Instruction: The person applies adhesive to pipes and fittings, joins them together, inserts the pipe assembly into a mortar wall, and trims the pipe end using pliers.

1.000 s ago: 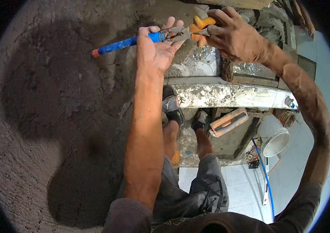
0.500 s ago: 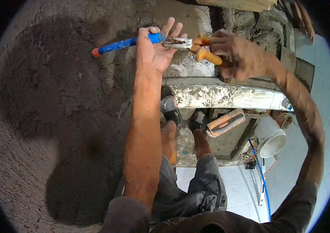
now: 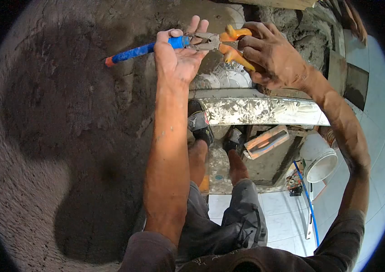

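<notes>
My left hand (image 3: 179, 56), palm up, grips a blue pipe (image 3: 133, 53) between thumb and palm, with its other fingers stretched out. The pipe's orange-red far end points left, near the dark wall, and a lighter blue end piece (image 3: 177, 42) shows beside my thumb. In my right hand (image 3: 272, 59) are pliers (image 3: 208, 41) with orange-yellow handles, which are spread apart. The pliers' jaws stand open at the right end of the blue piece, above my left fingers; whether they touch it I cannot tell.
Rough wet plaster (image 3: 65, 104) covers the left side. Below my hands runs a splattered white board (image 3: 265, 112). An orange-edged trowel (image 3: 267, 142) lies by my feet, with a white bucket (image 3: 321, 163), a blue hose (image 3: 308, 199) and a spirit level (image 3: 310, 222) to its right.
Both hands have shifted slightly left and up with the pipe and pliers. The pliers' handles have spread further apart and the jaws have opened.
</notes>
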Motion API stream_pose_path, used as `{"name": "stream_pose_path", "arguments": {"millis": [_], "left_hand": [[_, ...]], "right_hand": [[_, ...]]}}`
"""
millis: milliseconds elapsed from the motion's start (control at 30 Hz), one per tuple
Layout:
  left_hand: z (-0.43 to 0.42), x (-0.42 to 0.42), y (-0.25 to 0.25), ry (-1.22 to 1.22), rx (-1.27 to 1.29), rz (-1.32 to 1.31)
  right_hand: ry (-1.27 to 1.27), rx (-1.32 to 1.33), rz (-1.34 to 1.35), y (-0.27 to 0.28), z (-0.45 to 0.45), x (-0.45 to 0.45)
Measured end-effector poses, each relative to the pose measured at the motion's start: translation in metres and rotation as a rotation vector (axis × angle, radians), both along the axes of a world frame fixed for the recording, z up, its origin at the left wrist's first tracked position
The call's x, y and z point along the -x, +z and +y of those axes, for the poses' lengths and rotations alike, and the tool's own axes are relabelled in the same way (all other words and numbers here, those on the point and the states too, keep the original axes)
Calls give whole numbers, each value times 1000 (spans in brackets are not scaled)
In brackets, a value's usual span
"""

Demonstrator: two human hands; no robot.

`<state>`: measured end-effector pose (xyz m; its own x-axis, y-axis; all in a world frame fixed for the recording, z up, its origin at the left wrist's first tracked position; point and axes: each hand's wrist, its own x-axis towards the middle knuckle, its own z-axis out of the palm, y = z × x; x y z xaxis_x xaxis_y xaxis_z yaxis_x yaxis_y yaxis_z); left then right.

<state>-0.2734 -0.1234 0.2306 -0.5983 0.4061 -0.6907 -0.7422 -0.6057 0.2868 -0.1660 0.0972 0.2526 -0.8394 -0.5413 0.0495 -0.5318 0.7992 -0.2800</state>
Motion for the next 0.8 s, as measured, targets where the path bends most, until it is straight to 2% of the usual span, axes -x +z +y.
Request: {"name": "stream_pose_path", "arguments": {"millis": [33,200,400,533,633,800], "left_hand": [[-1,-1,-2,22,-28,-24],[-7,5,-22,46,-225,-19],[-5,5,-23,77,-178,-17],[-6,5,-25,70,-250,-25],[-5,6,-22,78,-243,-43],[0,4,-14,120,-162,-91]], "right_hand": [[6,19,-50,-1,1,-1],[-47,29,57,2,-6,-1],[-300,-47,116,1,-33,-3],[-428,-73,186,-5,-45,-7],[-347,-204,233,-6,-45,-6],[-360,-180,195,5,-47,-6]]}}
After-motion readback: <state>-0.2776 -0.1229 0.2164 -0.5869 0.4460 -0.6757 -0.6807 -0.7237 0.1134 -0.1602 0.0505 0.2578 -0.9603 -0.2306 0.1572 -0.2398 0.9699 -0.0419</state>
